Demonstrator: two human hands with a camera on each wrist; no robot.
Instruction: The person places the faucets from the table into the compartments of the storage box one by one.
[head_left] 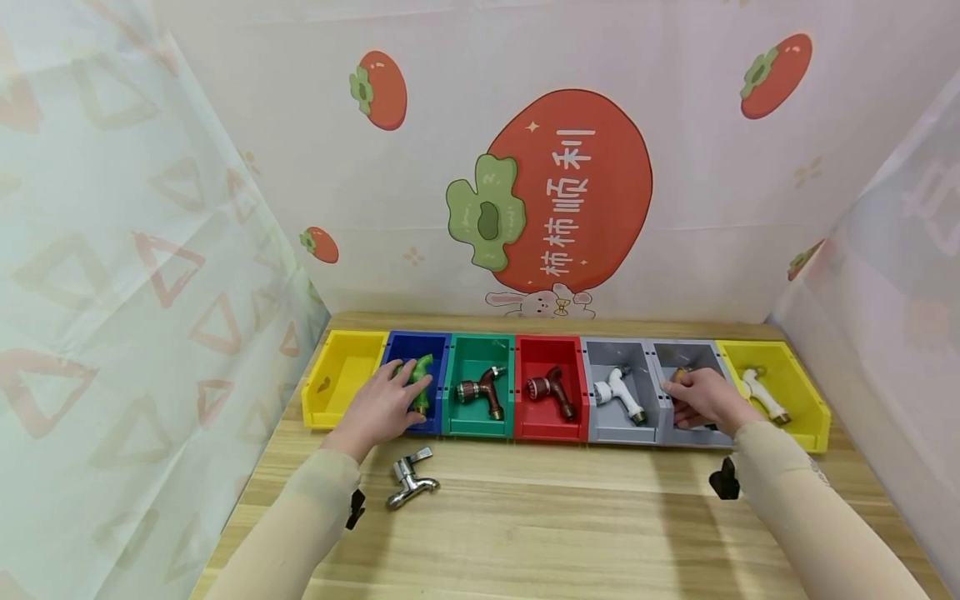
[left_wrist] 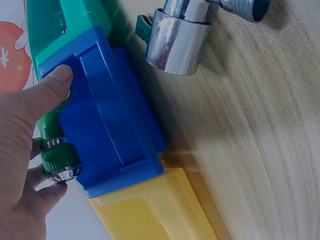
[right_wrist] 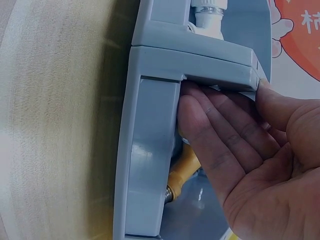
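My left hand (head_left: pixel 384 406) reaches into a blue bin (left_wrist: pixel 110 115) around a green tap (head_left: pixel 422 387). The thumb lies over the tap's brass end, and the fingers curl by its ribbed green knob (left_wrist: pixel 61 159). My right hand (head_left: pixel 708 398) is at a grey bin (right_wrist: pixel 155 155). Its fingers lie inside along the dividing wall, while the thumb presses the wall's rim, so that the wall is pinched. Below those fingers lies an orange-yellow tap (right_wrist: pixel 184 167), partly hidden. On the table near my left wrist is a chrome tap (head_left: pixel 410 481).
Between my hands stand a green bin (head_left: pixel 478 429) and a red bin (head_left: pixel 551 431) with brown taps, and another grey bin (head_left: pixel 622 433) with a white tap (head_left: pixel 618 393). Yellow bins end the row: the left (head_left: pixel 330 417) shows no tap, the right one (head_left: pixel 810 408) holds a white tap (head_left: pixel 763 395).
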